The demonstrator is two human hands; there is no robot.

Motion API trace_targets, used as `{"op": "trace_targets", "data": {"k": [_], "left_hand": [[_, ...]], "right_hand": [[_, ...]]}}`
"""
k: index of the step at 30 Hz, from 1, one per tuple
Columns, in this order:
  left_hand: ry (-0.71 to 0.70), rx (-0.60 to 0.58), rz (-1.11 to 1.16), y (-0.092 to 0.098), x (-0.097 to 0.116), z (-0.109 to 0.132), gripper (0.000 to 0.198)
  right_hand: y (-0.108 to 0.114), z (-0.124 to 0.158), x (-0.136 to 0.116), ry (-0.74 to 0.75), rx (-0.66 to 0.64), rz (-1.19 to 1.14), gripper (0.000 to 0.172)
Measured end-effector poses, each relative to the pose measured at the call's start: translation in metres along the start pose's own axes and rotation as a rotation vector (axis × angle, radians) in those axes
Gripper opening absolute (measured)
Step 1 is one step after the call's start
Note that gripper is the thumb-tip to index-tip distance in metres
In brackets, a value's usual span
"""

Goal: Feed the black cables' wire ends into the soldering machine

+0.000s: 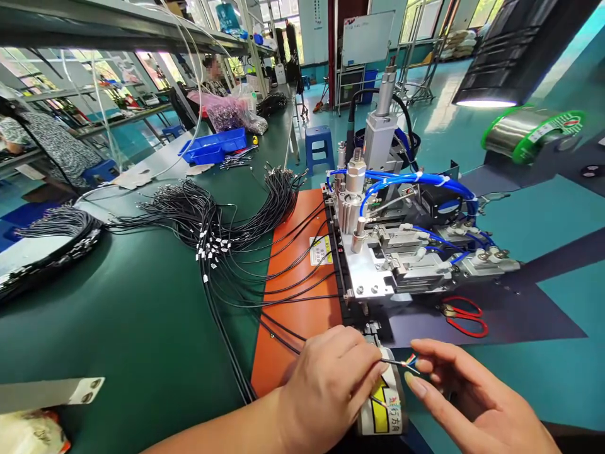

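Observation:
My left hand rests on the near end of an orange mat, its fingers pinched on a thin black cable whose stripped coloured wire ends stick out to the right. My right hand hovers just right of those wire ends, its thumb and forefinger closing round the tips. Both hands sit in front of a small metal machine with blue air hoses. A yellow-arrow label lies under the hands.
A fan of black cables with white connectors spreads over the green bench. Red-handled scissors lie right of the machine. A solder spool stands at the far right. Blue bins and seated people are further back on the left.

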State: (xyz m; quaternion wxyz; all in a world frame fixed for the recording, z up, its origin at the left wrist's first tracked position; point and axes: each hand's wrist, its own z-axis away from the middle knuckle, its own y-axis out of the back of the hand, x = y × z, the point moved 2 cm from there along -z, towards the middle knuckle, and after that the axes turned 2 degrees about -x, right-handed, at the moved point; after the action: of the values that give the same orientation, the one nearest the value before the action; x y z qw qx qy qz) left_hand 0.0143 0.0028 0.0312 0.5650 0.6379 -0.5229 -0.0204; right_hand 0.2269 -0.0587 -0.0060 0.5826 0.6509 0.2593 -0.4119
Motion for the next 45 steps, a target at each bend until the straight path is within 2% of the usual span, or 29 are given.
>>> {"op": "trace_targets", "data": {"k": [3, 6, 12, 16, 23, 32, 36, 45], "left_hand": [[0.023, -0.014, 0.021, -0.002, -0.002, 0.001, 0.018], [0.045, -0.019, 0.022, -0.004, -0.003, 0.003, 0.02], [0.065, -0.004, 0.008, -0.005, -0.002, 0.003, 0.021], [0.066, 0.007, 0.014, -0.006, -0.003, 0.004, 0.02], [0.027, 0.016, -0.044, -0.009, -0.004, 0.006, 0.02], [-0.04, 0.006, -0.15, -0.009, -0.004, 0.004, 0.022], [-0.067, 0.01, -0.164, -0.008, -0.003, 0.003, 0.023], [-0.071, 0.003, -0.168, -0.009, -0.003, 0.003, 0.025]], "right_hand": [[-0.002, 0.002, 0.009, -0.048, -0.174, -0.076, 0.042], [-0.003, 0.002, 0.007, -0.041, -0.192, -0.071, 0.04], [-0.002, 0.0, -0.012, 0.201, -0.011, 0.073, 0.025], [-0.003, 0.0, -0.021, 0.323, -0.032, 0.09, 0.019], [-0.004, -0.001, -0.025, 0.367, -0.061, 0.097, 0.019], [-0.007, 0.0, -0.025, 0.468, 0.05, 0.17, 0.016], [-0.009, -0.002, -0.027, 0.549, 0.052, 0.181, 0.017], [-0.009, -0.003, -0.026, 0.583, 0.04, 0.186, 0.019]]}}
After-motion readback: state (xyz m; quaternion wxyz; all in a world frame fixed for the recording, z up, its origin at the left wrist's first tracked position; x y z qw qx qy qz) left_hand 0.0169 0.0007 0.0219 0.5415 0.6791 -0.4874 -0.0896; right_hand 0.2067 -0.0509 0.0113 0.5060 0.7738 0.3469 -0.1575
